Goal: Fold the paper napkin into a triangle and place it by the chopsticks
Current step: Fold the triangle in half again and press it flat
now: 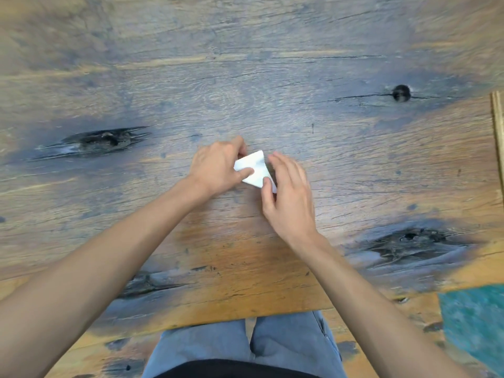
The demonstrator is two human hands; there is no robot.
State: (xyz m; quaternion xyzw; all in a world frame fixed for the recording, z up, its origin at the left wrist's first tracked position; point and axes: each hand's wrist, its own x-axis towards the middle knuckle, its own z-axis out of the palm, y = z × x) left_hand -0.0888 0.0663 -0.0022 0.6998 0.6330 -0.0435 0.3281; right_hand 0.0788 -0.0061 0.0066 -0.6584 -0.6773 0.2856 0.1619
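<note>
A small white paper napkin [255, 169] lies partly folded at the middle of the wooden table [245, 77]. My left hand [218, 167] pinches its left edge between thumb and fingers. My right hand [289, 197] holds the napkin's lower right corner with the thumb on top and the fingers spread along its right side. Pale wooden chopsticks [497, 132] show as a thin strip at the far right edge of the view, well apart from the napkin.
The table has dark knots and cracks [95, 141], a round hole [401, 93] at the upper right, and another dark knot [409, 241] at the lower right. Its near edge runs above my grey trousers [245, 345]. A teal patch [477, 323] sits at the lower right.
</note>
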